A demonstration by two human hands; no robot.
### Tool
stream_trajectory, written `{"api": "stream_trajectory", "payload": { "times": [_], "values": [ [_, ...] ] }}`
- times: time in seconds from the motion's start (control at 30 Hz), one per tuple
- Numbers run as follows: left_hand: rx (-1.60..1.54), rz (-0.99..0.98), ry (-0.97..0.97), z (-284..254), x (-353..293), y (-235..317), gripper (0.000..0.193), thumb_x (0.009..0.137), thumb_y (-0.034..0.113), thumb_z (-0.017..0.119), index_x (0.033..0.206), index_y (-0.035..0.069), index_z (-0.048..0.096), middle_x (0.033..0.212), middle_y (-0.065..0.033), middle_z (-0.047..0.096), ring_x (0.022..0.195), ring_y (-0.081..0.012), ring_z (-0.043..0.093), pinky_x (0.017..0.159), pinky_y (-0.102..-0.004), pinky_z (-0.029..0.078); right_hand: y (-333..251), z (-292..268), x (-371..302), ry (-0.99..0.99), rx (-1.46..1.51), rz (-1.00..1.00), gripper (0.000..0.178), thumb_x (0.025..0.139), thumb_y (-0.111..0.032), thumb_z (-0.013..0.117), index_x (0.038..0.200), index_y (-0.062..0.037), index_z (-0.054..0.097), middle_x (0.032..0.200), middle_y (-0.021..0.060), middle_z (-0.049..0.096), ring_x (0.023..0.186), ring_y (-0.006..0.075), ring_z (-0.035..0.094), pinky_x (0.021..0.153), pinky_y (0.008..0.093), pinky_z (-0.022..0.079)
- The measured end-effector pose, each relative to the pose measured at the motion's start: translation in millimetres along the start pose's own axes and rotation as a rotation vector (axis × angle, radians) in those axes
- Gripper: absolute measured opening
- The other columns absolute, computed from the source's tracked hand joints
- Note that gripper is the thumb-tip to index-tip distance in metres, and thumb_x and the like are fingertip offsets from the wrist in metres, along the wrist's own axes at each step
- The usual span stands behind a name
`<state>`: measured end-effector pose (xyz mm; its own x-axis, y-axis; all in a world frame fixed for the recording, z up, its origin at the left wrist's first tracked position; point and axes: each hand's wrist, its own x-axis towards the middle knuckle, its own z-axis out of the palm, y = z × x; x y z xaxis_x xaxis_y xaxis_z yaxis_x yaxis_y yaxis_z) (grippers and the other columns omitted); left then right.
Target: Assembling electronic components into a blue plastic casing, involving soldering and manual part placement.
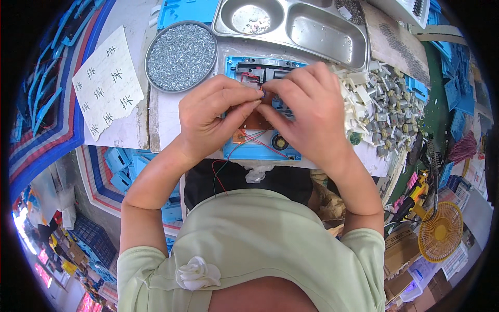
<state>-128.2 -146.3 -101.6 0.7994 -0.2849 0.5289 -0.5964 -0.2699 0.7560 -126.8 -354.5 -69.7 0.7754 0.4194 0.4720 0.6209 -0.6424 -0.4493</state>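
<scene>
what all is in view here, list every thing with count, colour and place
blue housing: one, blue plastic with a brown board and red wires inside, centre of the bench under both hands
round tray of screws: one, grey metal, left of the housing at the back
steel compartment tray: one, silver, back centre, a few small parts inside
pile of small motors and white parts: many, grey and white, right of the housing
paper sheet: one, white with handwriting, far left of the bench
small fan: one, yellow, lower right
blue plastic shells: several, blue, below the bench at left
left hand: one, fingertips pinching at the housing's middle
right hand: one, fingertips meeting the left hand's over the housing
</scene>
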Motion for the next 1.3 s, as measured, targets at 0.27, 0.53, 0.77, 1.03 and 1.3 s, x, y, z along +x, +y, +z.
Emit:
{"api": "stream_trajectory", "payload": {
  "times": [0.27, 0.53, 0.77, 1.03, 1.3],
  "values": [
    [0.054, 0.030, -0.031, -5.8, 1.8, -4.1, 0.017, 0.077, 0.002, 0.084, 0.092, 0.002, 0.077, 0.088, -0.0095, 0.075, 0.076, -0.0228, 0.073, 0.065, -0.0305, 0.057, 14.5, 20.3, -3.1, 0.130, -0.010, -0.127, 0.023, 0.069, -0.012, 0.081, 0.091, -0.0136, 0.076, 0.079, -0.0036, 0.060, 0.079, 0.0196, 0.057, 0.077, 0.0376, 0.041],
    [0.102, 0.076, -0.088, -7.4, -0.5, -8.2, 0.020, 0.079, -0.003, 0.083, 0.097, 0.000, 0.074, 0.088, -0.0127, 0.075, 0.075, -0.0225, 0.071, 0.066, -0.0304, 0.055, 19.9, 17.9, -11.9, 0.106, 0.020, -0.126, 0.026, 0.070, -0.013, 0.083, 0.095, -0.0124, 0.077, 0.084, -0.0037, 0.068, 0.078, 0.0189, 0.059, 0.079, 0.0373, 0.042],
    [0.110, 0.101, -0.030, -1.6, 0.7, -10.9, 0.017, 0.080, 0.005, 0.083, 0.093, 0.004, 0.073, 0.082, -0.0077, 0.071, 0.067, -0.0226, 0.067, 0.058, -0.0312, 0.052, 23.3, 14.1, -14.4, 0.109, 0.045, -0.131, 0.026, 0.070, -0.013, 0.083, 0.096, -0.0124, 0.076, 0.084, -0.0035, 0.069, 0.077, 0.0194, 0.059, 0.079, 0.0381, 0.043],
    [0.064, -0.003, 0.026, -11.5, 0.3, -5.8, 0.018, 0.080, -0.001, 0.082, 0.095, 0.002, 0.071, 0.084, -0.0092, 0.071, 0.067, -0.0164, 0.065, 0.059, -0.0267, 0.050, 21.7, 10.9, -18.3, 0.043, 0.013, -0.106, 0.023, 0.071, -0.013, 0.084, 0.092, -0.0123, 0.074, 0.080, -0.0029, 0.066, 0.080, 0.0202, 0.058, 0.082, 0.0396, 0.042],
    [-0.016, -0.130, 0.001, -12.5, -17.1, -1.1, 0.034, 0.078, -0.001, 0.077, 0.109, 0.006, 0.066, 0.095, -0.0054, 0.069, 0.078, -0.0185, 0.063, 0.075, -0.0321, 0.048, 19.2, 7.3, -14.8, 0.026, -0.006, -0.143, 0.028, 0.070, -0.013, 0.085, 0.096, -0.0117, 0.076, 0.085, -0.0016, 0.071, 0.080, 0.0213, 0.059, 0.083, 0.0413, 0.042]
  ]
}}
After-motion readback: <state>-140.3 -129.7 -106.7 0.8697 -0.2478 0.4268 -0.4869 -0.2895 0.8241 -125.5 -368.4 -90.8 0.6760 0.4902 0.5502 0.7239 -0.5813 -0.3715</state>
